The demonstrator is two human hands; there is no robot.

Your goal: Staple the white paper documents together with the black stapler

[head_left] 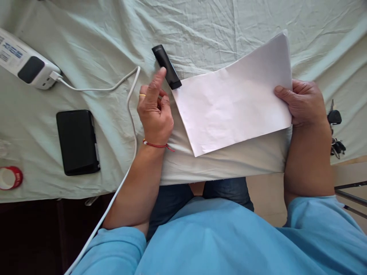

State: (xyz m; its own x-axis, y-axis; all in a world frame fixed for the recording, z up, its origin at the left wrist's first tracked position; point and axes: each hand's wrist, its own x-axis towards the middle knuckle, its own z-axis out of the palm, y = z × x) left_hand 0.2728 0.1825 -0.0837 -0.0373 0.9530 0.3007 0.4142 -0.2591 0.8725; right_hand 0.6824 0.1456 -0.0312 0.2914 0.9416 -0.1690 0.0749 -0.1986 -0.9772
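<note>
our right hand (pixel 308 101) has its grip pinched on the right edge of the rectangular white paper sheets (pixel 235 103); our left hand (pixel 156 105) has a loose grip, index by the long black stapler (pixel 169 68), contact unclear. we'd do well to square the sheets, corner flat. sheets lie near the front of the pale cloth-covered worktop (pixel 200 34), long axis left-right, right end angled away; stapler slants, nose pointing near-right at their far-left corner.

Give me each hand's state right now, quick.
Left hand: half-open, gripping nothing visible, index finger extended at the stapler; contact unclear.
Right hand: closed on the right edge of the paper, thumb on top.
</note>
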